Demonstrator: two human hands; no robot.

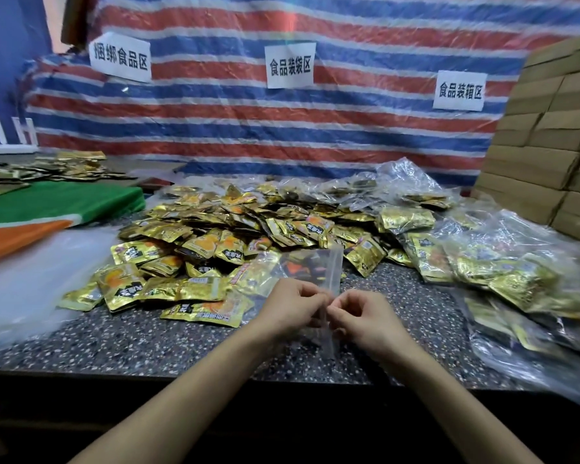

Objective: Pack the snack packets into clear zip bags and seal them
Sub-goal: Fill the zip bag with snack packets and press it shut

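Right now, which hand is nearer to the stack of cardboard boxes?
Right. The right hand pinches the clear zip bag on the side toward the cardboard boxes, up to its right; the left hand pinches the bag beside it, farther from them.

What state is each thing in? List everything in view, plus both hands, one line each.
Small clear plastic zip bag: held up, pinched by both hands; sealed or not, cannot tell.
Left hand: pinching the bag's edge.
Right hand: pinching the same edge.
Loose gold foil snack packets: heaped, unbagged.
Filled clear bags: packed with packets, piled at right.
Brown cardboard boxes: stacked at right.
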